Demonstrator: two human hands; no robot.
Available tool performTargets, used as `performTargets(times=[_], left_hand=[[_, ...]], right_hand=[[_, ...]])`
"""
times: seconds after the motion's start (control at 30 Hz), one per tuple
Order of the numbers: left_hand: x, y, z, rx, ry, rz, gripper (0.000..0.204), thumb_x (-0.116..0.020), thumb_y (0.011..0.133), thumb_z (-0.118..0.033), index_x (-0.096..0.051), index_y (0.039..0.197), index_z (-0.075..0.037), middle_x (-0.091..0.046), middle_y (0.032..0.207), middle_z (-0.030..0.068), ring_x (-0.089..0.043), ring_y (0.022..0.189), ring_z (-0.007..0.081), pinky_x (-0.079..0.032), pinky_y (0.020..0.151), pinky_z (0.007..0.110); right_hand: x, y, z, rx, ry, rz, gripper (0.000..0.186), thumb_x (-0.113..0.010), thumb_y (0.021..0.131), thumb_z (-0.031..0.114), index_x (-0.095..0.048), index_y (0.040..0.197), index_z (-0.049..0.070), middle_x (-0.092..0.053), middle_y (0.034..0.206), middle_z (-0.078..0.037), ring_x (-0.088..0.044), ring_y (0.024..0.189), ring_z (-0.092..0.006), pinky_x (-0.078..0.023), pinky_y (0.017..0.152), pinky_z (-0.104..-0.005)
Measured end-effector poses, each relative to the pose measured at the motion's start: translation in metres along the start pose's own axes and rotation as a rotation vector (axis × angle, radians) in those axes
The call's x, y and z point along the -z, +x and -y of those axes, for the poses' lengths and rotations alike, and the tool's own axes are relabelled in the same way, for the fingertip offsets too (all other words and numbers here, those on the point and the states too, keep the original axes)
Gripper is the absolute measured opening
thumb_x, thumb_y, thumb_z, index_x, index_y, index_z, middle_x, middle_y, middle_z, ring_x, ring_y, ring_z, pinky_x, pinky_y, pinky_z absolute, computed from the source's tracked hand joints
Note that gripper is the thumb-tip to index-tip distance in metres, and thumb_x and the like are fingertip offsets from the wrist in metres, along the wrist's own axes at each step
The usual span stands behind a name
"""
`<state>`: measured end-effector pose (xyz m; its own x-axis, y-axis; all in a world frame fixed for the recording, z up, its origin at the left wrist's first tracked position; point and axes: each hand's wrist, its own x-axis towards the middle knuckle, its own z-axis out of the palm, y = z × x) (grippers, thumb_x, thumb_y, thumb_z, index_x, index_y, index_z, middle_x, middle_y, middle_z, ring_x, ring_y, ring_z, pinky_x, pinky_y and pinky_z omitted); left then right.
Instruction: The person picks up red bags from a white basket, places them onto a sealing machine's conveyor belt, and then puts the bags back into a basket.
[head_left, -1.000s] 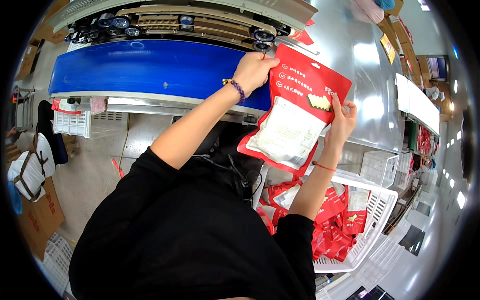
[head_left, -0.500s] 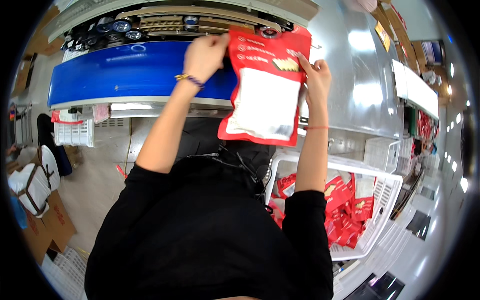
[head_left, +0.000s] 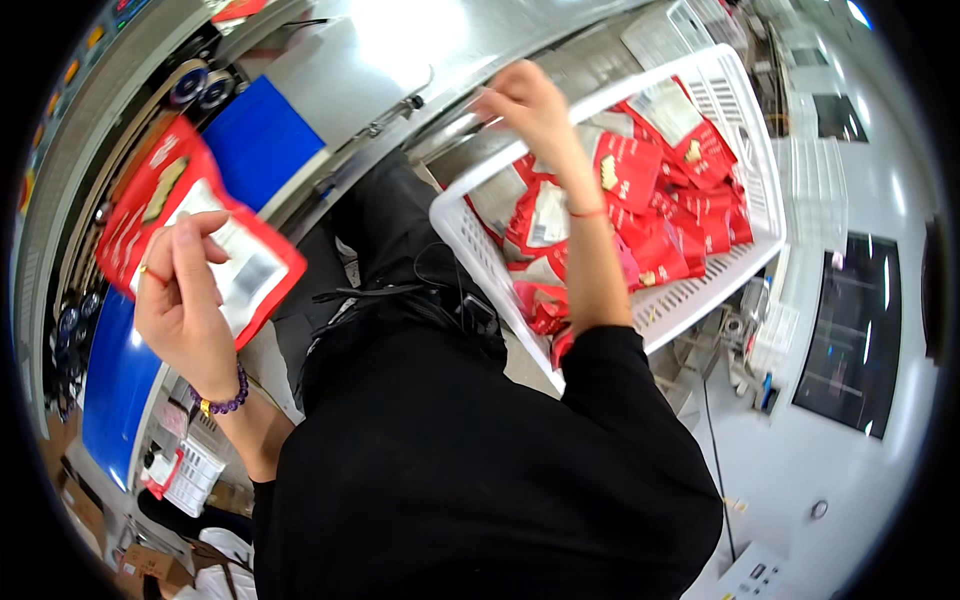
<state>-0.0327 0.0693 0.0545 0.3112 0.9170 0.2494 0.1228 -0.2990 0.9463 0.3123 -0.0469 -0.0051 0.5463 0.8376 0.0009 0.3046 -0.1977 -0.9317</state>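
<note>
Loosely, right hand [head_left: 535, 110] curls; left hand [head_left: 185, 310] overlaps a glossy rectangular pouch [head_left: 196, 192], grip unclear.

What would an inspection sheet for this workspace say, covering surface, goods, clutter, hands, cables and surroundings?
Surface: metal table with bright glare; blue belt partly covered by a pouch.
Job's things: one red-and-white pouch at the left hand; more red pouches heaped loosely in a white crate.
Clutter: small white basket at lower left, with a red item beside it.
Hands: left hand overlaps the single pouch, grip unclear; right hand is blurred near the crate's rim, nothing seen in it.
Cables: dark cable runs over a pale surface at right.
Surroundings: cardboard box at lower left; large dark panel at right.
</note>
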Motion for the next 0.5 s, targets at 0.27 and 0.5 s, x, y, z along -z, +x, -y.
performTargets(times=[0.27, 0.5], left_hand=[[-0.064, -0.001, 0.002, -0.248, -0.033, 0.343, 0.01, -0.061, 0.087, -0.005, -0.07, 0.081, -0.003, -0.067, 0.078, 0.0084, -0.063, 0.065, 0.0215, -0.048, 0.058, 0.032], [-0.047, -0.02, 0.006, -0.172, 0.114, 0.301, 0.008, -0.067, 0.086, -0.01, -0.07, 0.085, -0.003, -0.061, 0.072, 0.0054, -0.056, 0.056, 0.0148, -0.045, 0.052, 0.029]], right_hand=[[0.259, -0.157, -0.168, -0.297, -1.113, -0.571, 0.047, -0.072, 0.084, 0.034, -0.055, 0.067, -0.006, -0.055, 0.056, -0.019, -0.052, 0.049, -0.0289, -0.042, 0.049, -0.0467], [0.235, -0.106, -0.231, -0.406, -0.32, -0.589, 0.027, -0.065, 0.089, 0.022, -0.066, 0.09, -0.005, -0.066, 0.083, -0.005, -0.056, 0.072, -0.0117, -0.048, 0.064, -0.0305]])
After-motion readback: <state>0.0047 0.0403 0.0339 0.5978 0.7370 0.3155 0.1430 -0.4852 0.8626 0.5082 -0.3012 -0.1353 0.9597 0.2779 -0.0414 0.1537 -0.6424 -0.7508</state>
